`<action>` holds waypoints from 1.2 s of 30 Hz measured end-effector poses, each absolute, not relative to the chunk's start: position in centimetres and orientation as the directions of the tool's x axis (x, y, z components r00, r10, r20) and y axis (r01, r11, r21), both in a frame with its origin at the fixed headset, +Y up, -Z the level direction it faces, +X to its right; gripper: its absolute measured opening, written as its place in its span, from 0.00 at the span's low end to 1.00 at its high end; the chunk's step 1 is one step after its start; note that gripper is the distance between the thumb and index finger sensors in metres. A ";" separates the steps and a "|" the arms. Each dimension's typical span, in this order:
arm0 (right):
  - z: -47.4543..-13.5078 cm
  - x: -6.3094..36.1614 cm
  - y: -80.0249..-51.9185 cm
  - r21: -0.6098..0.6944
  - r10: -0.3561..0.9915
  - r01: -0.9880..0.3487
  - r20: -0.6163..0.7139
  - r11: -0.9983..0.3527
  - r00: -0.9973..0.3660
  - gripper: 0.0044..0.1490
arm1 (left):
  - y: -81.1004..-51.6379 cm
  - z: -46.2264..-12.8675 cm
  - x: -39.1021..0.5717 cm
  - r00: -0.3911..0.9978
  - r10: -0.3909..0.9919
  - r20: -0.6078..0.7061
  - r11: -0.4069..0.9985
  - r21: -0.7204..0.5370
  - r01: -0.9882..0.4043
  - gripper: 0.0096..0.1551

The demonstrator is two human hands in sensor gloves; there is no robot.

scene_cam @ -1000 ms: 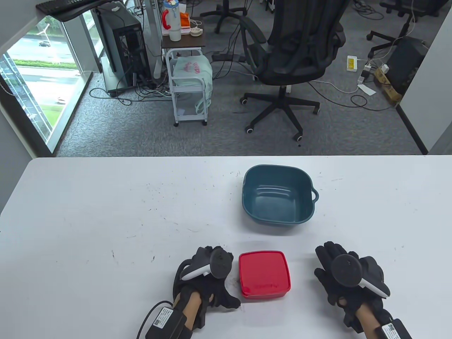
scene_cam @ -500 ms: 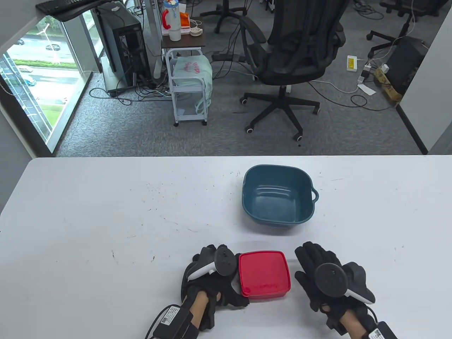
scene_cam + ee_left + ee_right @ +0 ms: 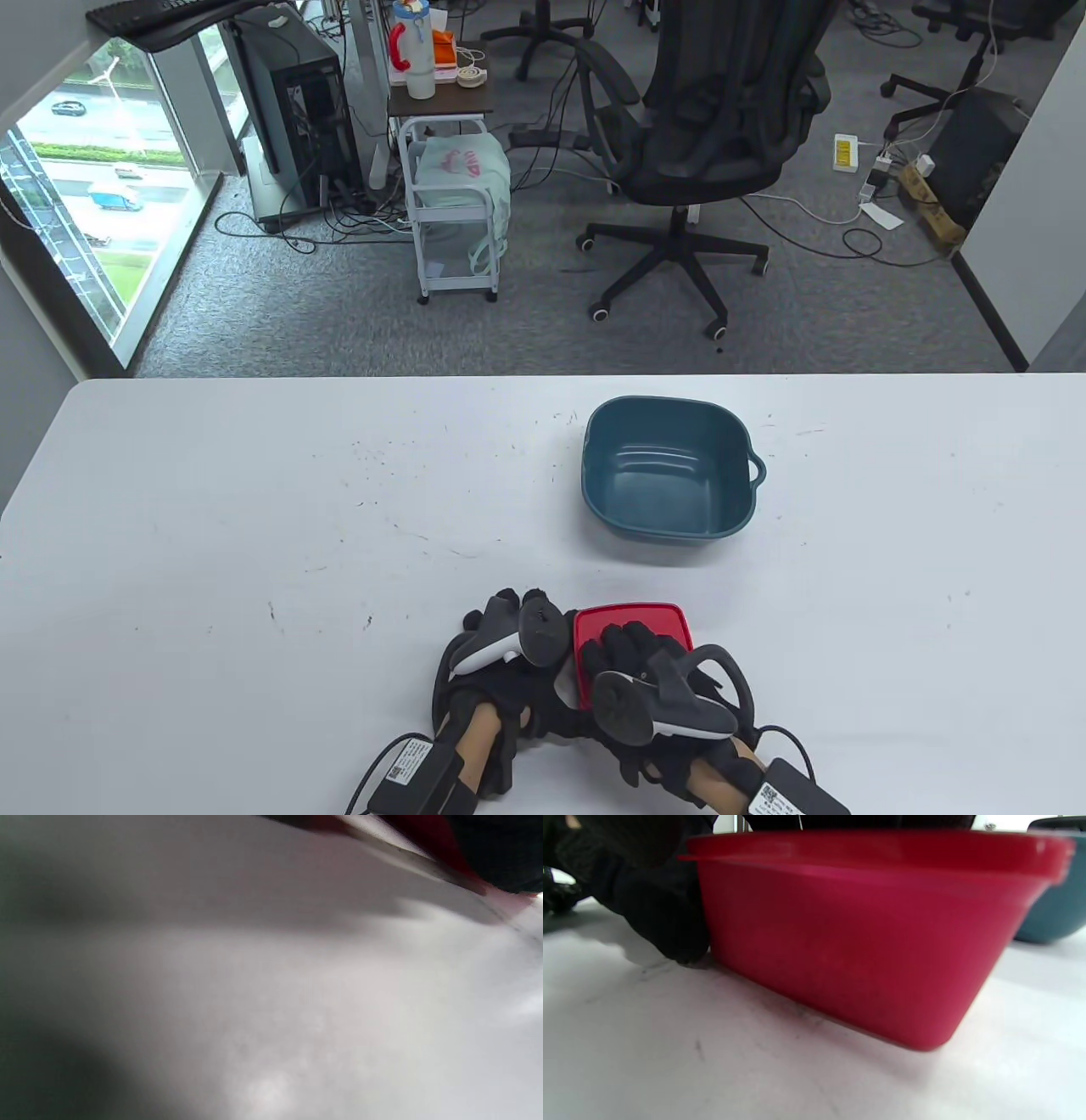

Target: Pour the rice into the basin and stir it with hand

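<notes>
A red lidded box (image 3: pixel 657 620) (image 3: pixel 857 942) stands near the table's front edge; its contents are hidden. My left hand (image 3: pixel 509 654) sits against the box's left side with curled fingers, and its glove (image 3: pixel 657 908) touches the wall down at the table. My right hand (image 3: pixel 632 658) lies on top of the red lid, fingers spread across it toward the left edge. The empty blue-green basin (image 3: pixel 670 467) (image 3: pixel 1052 912) stands farther back and slightly right. The left wrist view is blurred, showing white table and a strip of the red box (image 3: pixel 428 840).
The white table (image 3: pixel 254 526) stretches wide to the left and right of the hands. Beyond its far edge are an office chair (image 3: pixel 704 127) and a small white cart (image 3: pixel 454 212) on the floor.
My right hand swung in from the right of the box and came down onto the lid. My left hand closed up against the box's left side. Box and basin stayed put.
</notes>
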State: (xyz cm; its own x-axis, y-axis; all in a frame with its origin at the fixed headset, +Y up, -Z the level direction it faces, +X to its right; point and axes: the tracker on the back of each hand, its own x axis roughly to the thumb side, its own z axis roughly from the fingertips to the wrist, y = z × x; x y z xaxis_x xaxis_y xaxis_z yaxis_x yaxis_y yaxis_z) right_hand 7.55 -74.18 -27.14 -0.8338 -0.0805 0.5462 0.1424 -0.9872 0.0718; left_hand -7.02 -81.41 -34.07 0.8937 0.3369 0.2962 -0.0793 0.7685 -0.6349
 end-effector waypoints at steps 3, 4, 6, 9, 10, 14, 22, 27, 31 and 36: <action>-26.6 6.7 -74.4 -0.078 -0.208 0.198 0.555 -0.977 -0.806 0.50 | -81.4 -34.0 -7.0 0.897 0.327 0.298 0.770 -0.634 -0.070 0.81; -26.5 6.6 -74.4 -0.086 -0.218 0.204 0.556 -0.975 -0.802 0.50 | -81.4 -34.0 -7.0 0.897 0.326 0.298 0.770 -0.635 -0.069 0.81; -26.4 6.4 -74.4 -0.112 -0.240 0.215 0.567 -0.970 -0.788 0.49 | -81.4 -34.0 -6.9 0.897 0.325 0.299 0.769 -0.636 -0.066 0.81; -26.2 6.3 -74.4 -0.154 -0.276 0.229 0.585 -0.961 -0.762 0.47 | -81.5 -34.0 -6.9 0.899 0.320 0.300 0.766 -0.641 -0.059 0.80; -26.1 6.1 -74.5 -0.169 -0.295 0.242 0.591 -0.955 -0.751 0.47 | -81.5 -34.0 -6.9 0.899 0.320 0.299 0.765 -0.641 -0.059 0.80; -25.4 5.3 -75.1 -0.274 -0.403 0.296 0.584 -0.915 -0.704 0.45 | -81.5 -33.9 -6.9 0.901 0.315 0.299 0.763 -0.644 -0.054 0.80; -25.9 6.3 -74.2 -0.272 -0.266 0.123 0.589 -0.954 -0.763 0.40 | -81.5 -33.8 -6.8 0.906 0.303 0.295 0.762 -0.646 -0.045 0.80; -25.5 6.5 -74.5 -0.292 -0.300 0.153 0.570 -0.944 -0.765 0.41 | -81.6 -33.7 -6.7 0.906 0.313 0.284 0.757 -0.651 -0.058 0.81; -25.6 6.8 -74.4 -0.273 -0.260 0.117 0.576 -0.955 -0.775 0.40 | -81.6 -33.7 -6.7 0.909 0.313 0.274 0.756 -0.652 -0.064 0.81; -26.2 8.2 -73.8 -0.294 -0.111 -0.068 0.550 -0.954 -0.828 0.37 | -81.7 -33.7 -6.6 0.916 0.294 0.271 0.757 -0.652 -0.050 0.82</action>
State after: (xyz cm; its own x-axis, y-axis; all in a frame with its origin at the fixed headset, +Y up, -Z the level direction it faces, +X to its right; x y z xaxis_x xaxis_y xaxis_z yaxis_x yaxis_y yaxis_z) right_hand 8.21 -73.83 -26.22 -0.8279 -0.1105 0.5499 -0.0677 -0.9535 -0.2936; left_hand -6.61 -81.67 -33.71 0.9164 0.2942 0.2715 -0.0499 0.7569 -0.6516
